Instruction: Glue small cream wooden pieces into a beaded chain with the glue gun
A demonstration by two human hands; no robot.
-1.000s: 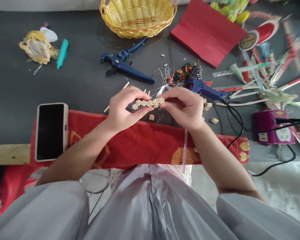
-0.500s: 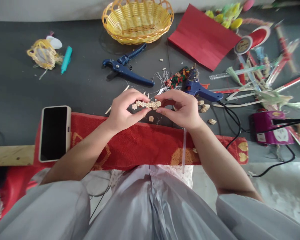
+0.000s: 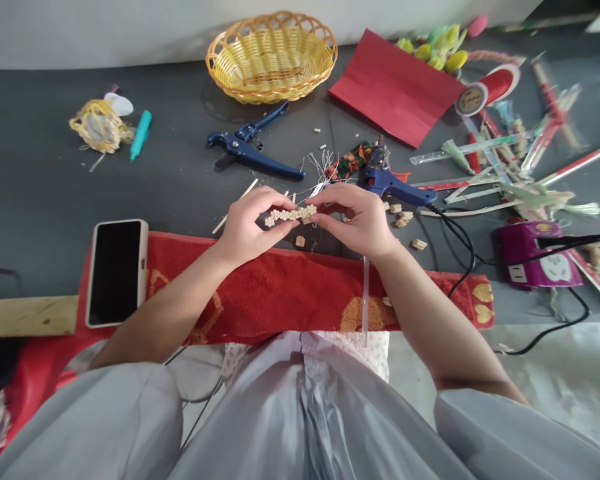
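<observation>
Between my two hands is a pale strip of small flower-shaped pieces [image 3: 290, 215], apparently cut from straw or thin sticks. My left hand [image 3: 250, 223] pinches its left part between thumb and fingers. At the other end, my right hand [image 3: 357, 217] grips the strip the same way. Just below it on the table lies a loose pale cluster [image 3: 300, 241]. More such clusters [image 3: 404, 219] rest right of my right hand. A blue glue gun [image 3: 397, 187] lies beyond that hand, beside a bundle of white strands [image 3: 323, 170].
Blue cutters [image 3: 255, 150] lie behind my hands, with a yellow wicker basket [image 3: 273, 67] farther back. Red paper [image 3: 395, 87], a ribbon spool [image 3: 487, 90] and a purple power socket [image 3: 535, 253] with cables are at right. A phone [image 3: 117, 273] rests on the red towel [image 3: 280, 293]; a teal marker [image 3: 141, 135] lies left.
The camera view has shifted slightly, so the table things appear a little lower. Both hands keep their hold on the strip, which has barely moved.
</observation>
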